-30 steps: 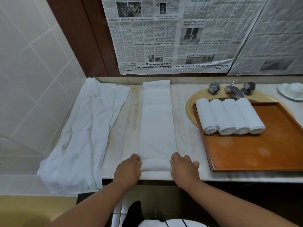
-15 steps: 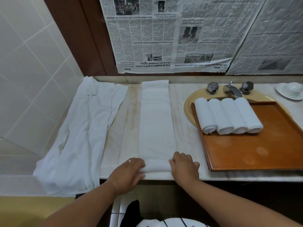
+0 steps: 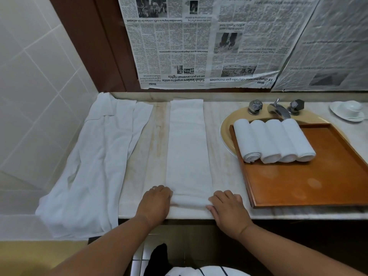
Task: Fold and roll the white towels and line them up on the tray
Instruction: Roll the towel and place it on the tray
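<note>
White tiled wall (image 3: pixel 35 80), newspaper-covered mirror (image 3: pixel 219 42), marble counter (image 3: pixel 225 172).

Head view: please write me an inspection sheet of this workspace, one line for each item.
Surface: stained marble counter.
Job's things: folded towel strip, near end started into a roll; four rolled towels side by side on wooden tray; loose towels heaped at left.
Clutter: white cup and saucer, far right.
Hands: left hand and right hand each grip one end of the roll.
Cables: nothing seen.
Surroundings: faucet, newspaper on wall, white tiles.
</note>
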